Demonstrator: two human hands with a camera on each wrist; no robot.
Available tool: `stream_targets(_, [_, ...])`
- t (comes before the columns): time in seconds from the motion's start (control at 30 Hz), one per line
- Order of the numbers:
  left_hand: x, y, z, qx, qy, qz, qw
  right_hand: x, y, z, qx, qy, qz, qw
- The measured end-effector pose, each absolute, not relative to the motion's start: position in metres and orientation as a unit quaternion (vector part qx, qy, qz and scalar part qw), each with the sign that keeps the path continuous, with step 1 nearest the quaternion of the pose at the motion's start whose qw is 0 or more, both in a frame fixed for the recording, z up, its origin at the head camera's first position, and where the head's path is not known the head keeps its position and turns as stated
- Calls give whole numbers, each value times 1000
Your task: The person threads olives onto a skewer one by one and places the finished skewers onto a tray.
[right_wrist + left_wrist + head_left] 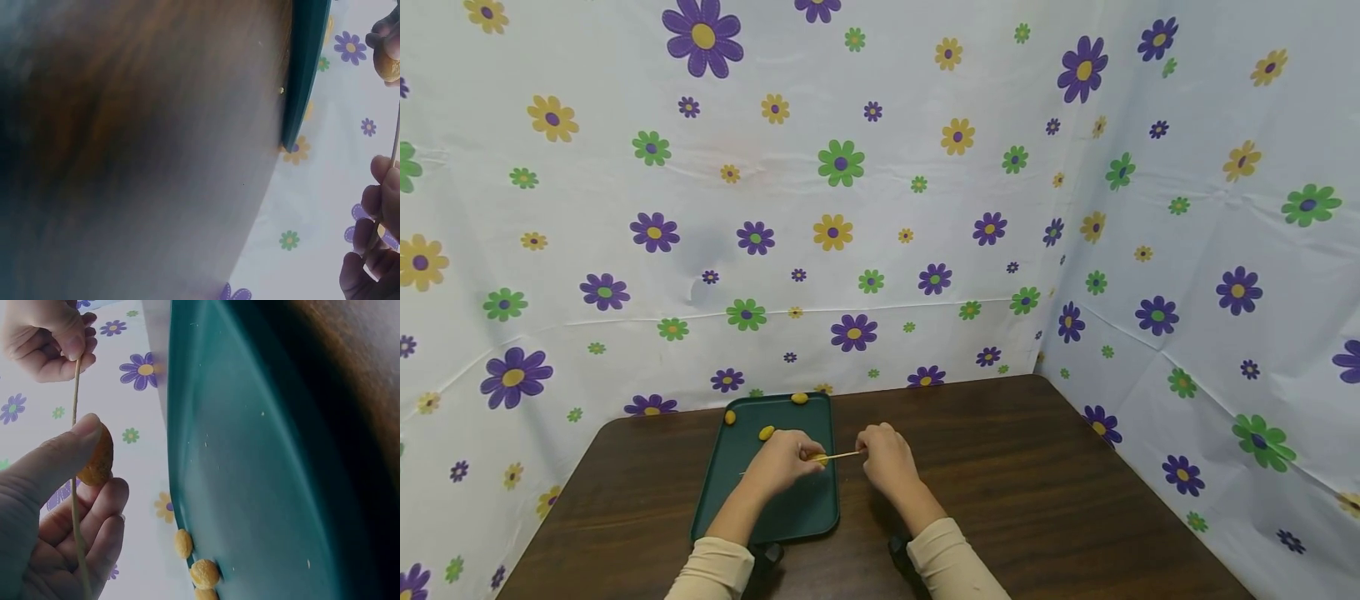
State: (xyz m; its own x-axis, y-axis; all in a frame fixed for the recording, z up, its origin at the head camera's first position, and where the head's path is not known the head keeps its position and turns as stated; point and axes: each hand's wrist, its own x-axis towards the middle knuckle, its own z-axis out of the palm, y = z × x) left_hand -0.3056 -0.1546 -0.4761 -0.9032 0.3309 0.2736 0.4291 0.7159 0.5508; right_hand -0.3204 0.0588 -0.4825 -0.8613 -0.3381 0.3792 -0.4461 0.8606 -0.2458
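Thin stick (842,455) between the hands (781,461) (887,460), long axis left-to-right

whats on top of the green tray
Three yellow pieces and pale specks show on the tray. The left hand and forearm cover part of it in the head view, so anything there is hidden.

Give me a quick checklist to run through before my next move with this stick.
1. Left hand has the yellow piece pinched: ok.
2. Right hand grips the stick: ok.
3. Stick goes through the piece, not just beside it: cannot tell; the left hand covers part of it.
4. Green tray lies flat on the table: ok.
5. Loose yellow pieces are all on the stick: not ok; three lie on the tray.
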Motion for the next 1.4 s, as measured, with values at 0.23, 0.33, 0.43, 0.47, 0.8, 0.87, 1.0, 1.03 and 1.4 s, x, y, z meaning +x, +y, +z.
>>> stream_targets(0.23, [-308,-156,-478,-190,-930,-305,78,-323,58,-483,209,-948,177,160])
stream_targets(0.33, [-308,-156,-478,-184,-934,-294,83,-322,58,-482,204,-947,185,167])
stream_targets(0.43, [-308,-156,-476,-180,-939,-279,90,-323,58,-480,197,-942,209,175])
stream_targets(0.47, [-308,-156,-475,-179,-940,-274,92,-323,59,-480,195,-940,216,177])
stream_targets(0.8, [-305,-177,-466,-170,-938,-278,120,-332,76,-481,159,-939,243,183])
stream_targets(0.87, [-306,-185,-465,-162,-936,-288,123,-333,82,-481,149,-942,245,177])
stream_targets(1.0, [-307,-200,-465,-132,-939,-298,110,-337,95,-481,125,-946,246,171])
stream_targets(1.03, [-307,-203,-466,-124,-941,-296,104,-338,99,-481,118,-946,247,172])
stream_targets(1.4, [-319,-215,-483,-6,-973,-227,40,-344,122,-484,86,-949,248,177])
